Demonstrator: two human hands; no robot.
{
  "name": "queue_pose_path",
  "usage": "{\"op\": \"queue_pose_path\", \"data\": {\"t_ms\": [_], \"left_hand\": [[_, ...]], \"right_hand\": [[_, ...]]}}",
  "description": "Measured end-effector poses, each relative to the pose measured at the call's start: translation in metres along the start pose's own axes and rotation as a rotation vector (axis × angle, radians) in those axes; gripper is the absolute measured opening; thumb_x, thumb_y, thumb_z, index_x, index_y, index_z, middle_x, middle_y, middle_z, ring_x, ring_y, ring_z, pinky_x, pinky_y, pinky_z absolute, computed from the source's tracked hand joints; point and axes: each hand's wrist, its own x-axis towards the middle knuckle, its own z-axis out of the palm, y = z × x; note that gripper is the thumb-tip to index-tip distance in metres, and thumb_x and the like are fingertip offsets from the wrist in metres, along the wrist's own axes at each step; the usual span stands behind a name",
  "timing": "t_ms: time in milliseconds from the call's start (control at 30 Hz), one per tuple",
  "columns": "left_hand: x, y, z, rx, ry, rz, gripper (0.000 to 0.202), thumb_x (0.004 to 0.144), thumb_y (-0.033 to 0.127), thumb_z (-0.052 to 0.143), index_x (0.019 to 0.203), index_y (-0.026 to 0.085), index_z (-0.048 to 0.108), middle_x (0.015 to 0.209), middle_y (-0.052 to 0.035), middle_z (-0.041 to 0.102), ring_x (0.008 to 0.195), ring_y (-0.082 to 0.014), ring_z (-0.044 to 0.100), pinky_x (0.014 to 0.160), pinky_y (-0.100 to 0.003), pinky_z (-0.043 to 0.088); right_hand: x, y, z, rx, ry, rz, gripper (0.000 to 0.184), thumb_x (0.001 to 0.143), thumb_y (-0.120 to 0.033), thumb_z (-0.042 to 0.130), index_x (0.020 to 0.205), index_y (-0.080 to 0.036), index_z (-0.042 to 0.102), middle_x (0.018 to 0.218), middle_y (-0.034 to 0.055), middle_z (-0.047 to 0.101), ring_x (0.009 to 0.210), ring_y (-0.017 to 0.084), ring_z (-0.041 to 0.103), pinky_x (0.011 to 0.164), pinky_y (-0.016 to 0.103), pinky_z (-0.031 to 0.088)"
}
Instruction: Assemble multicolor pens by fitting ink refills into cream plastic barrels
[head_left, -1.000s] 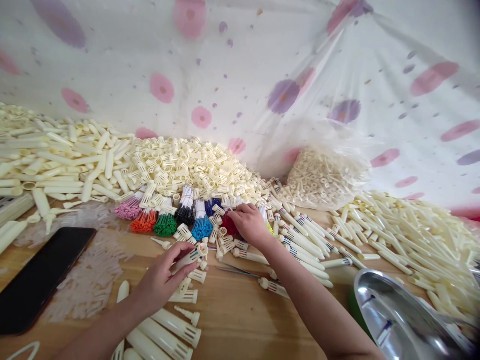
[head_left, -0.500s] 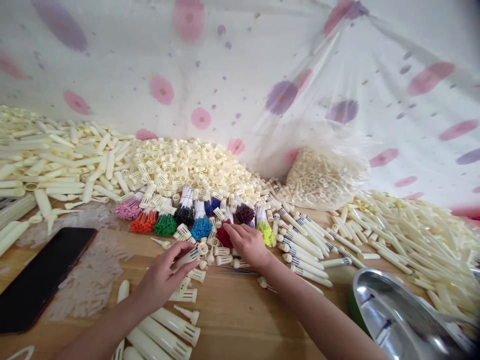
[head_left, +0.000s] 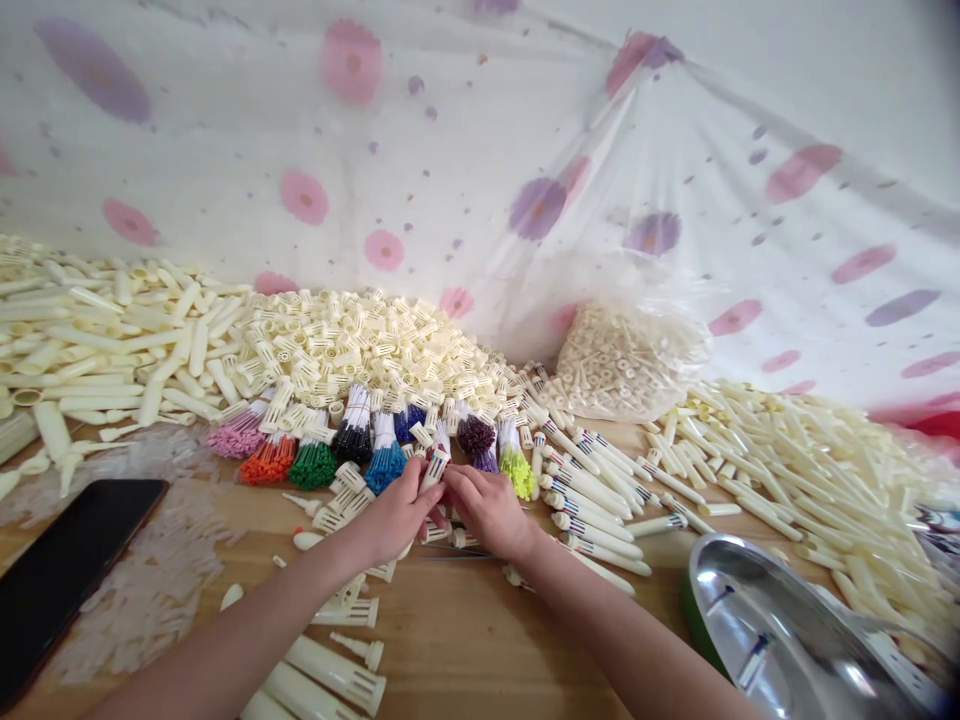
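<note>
My left hand is closed around a cream slotted pen barrel, whose slots show several coloured slider pieces. My right hand meets it at the barrel, thumb and fingertips pinched together; whatever they grip is too small or hidden to name. Just behind the hands stand bundles of white-stemmed refills with coloured tips: pink, orange, green, black, light blue, dark purple and yellow-green. The red bundle is mostly covered by my hands.
Slotted cream pieces are heaped at the back, long tubes at left and more barrels at right. Filled pens lie in a row. A phone, a clear bag of parts and a metal tray surround the workspace.
My left hand has moved right and up with the pen barrel. My right hand has drawn back from the red bundle to meet it. The view has shifted slightly.
</note>
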Motion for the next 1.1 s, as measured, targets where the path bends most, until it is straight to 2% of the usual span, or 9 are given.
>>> {"op": "queue_pose_path", "data": {"t_ms": [133,233,333,433,533,600,700,833,1100], "left_hand": [[-0.009,-0.005,0.0,0.02,-0.007,0.025,0.028,0.085,0.045,0.041,0.099,0.02,0.04,0.069,0.0008,0.063,0.057,-0.0162,0.059,0.053,-0.028,0.046],[-0.012,-0.01,0.0,0.062,0.028,0.048,0.026,0.086,0.045,0.04,0.096,0.02,0.042,0.071,0.0003,0.063,0.053,-0.014,0.055,0.055,-0.029,0.047],[-0.015,-0.011,0.0,0.124,0.062,0.074,0.025,0.087,0.044,0.039,0.094,0.02,0.043,0.075,-0.0005,0.064,0.055,-0.0136,0.055,0.058,-0.029,0.047],[-0.023,-0.008,-0.005,0.23,0.075,0.077,0.026,0.087,0.042,0.04,0.099,0.02,0.043,0.075,-0.0006,0.065,0.061,-0.0155,0.057,0.063,-0.029,0.047],[-0.035,-0.006,-0.014,0.325,0.11,0.095,0.028,0.086,0.04,0.043,0.106,0.021,0.046,0.083,-0.0022,0.065,0.074,-0.0183,0.06,0.067,-0.029,0.047],[-0.042,-0.007,-0.021,0.356,0.15,0.134,0.028,0.086,0.039,0.044,0.107,0.022,0.048,0.094,-0.004,0.063,0.083,-0.0192,0.06,0.07,-0.028,0.047],[-0.048,-0.011,-0.027,0.385,0.193,0.187,0.026,0.086,0.037,0.045,0.107,0.022,0.05,0.102,-0.0051,0.061,0.091,-0.0201,0.059,0.074,-0.028,0.048],[-0.051,-0.015,-0.026,0.405,0.171,0.243,0.023,0.087,0.034,0.044,0.106,0.023,0.05,0.104,-0.0054,0.059,0.097,-0.0206,0.057,0.082,-0.029,0.047],[-0.055,-0.016,-0.026,0.394,0.165,0.208,0.023,0.087,0.034,0.044,0.107,0.023,0.048,0.098,-0.0045,0.06,0.092,-0.0197,0.057,0.08,-0.029,0.046]], "right_hand": [[-0.009,-0.004,-0.01,0.135,0.114,-0.023,0.026,0.085,-0.008,0.045,0.11,-0.014,0.049,0.093,0.0115,0.067,0.1,0.019,0.061,0.077,0.028,0.053],[-0.013,-0.011,-0.022,0.209,0.252,0.0,0.037,0.082,-0.004,0.048,0.116,-0.018,0.043,0.097,0.0114,0.067,0.099,0.018,0.062,0.074,0.028,0.055],[-0.011,-0.019,-0.037,0.292,0.358,0.036,0.042,0.079,-0.002,0.051,0.115,-0.022,0.045,0.097,0.0083,0.068,0.097,0.018,0.064,0.072,0.028,0.056],[0.0,-0.021,-0.052,0.426,0.504,0.267,0.034,0.078,-0.001,0.055,0.104,-0.023,0.054,0.092,0.0054,0.068,0.087,0.018,0.067,0.072,0.03,0.057],[0.013,-0.015,-0.063,0.69,0.637,0.527,0.017,0.079,-0.008,0.058,0.09,-0.021,0.06,0.079,0.0023,0.069,0.072,0.016,0.068,0.064,0.029,0.058],[0.019,-0.011,-0.067,0.849,0.659,0.583,0.008,0.079,-0.012,0.06,0.083,-0.019,0.061,0.073,0.0012,0.069,0.067,0.016,0.068,0.06,0.028,0.058],[0.021,-0.011,-0.069,0.929,0.694,0.593,0.006,0.077,-0.013,0.063,0.08,-0.018,0.062,0.073,0.0011,0.068,0.067,0.016,0.069,0.06,0.028,0.059],[0.021,-0.018,-0.066,0.951,0.737,0.597,0.006,0.077,-0.014,0.063,0.08,-0.019,0.062,0.076,0.0008,0.067,0.069,0.016,0.068,0.059,0.03,0.059],[0.025,-0.025,-0.062,0.983,0.643,0.596,0.006,0.078,-0.014,0.061,0.079,-0.02,0.061,0.073,0.0006,0.068,0.065,0.014,0.067,0.057,0.027,0.059]]}}
